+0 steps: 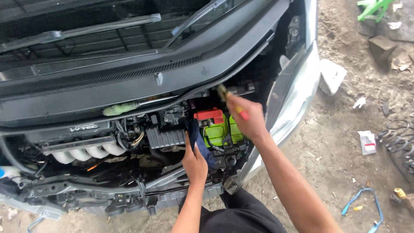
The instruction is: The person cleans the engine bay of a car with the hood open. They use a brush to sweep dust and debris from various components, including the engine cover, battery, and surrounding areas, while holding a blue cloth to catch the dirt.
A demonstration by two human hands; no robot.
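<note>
The green car battery [217, 131] sits low in the open engine bay, directly under the right hand [248, 118] and just beyond the fingertips of the left hand [195, 162]. A red terminal cover [210, 115] caps its far corner, just left of the right hand's knuckles. The right hand is closed around a yellow-and-red handled tool [239, 111], probably a screwdriver or small brush, whose tip [222, 92] points up and away from the battery toward the cowl. The left hand is wrapped around a dark blue rag [199, 140], pressing it against the battery's near left edge.

Risks, as I judge them: if the tool has a metal shaft and it swings down from the right hand, it could bridge a terminal and nearby bare metal and spark. The rag hangs loosely below the left hand and could snag on the hoses and wiring beside it. Both forearms lean over the front crossmember [129, 183], so a slip would drive either hand into sharp brackets.

Much is unclear. The tool's working end is blurred, so its kind cannot be settled. The right hand hides the battery's far right side, and the second terminal is not visible. Whether the clamps are attached cannot be made out. The area beneath the left hand is in deep shadow
</note>
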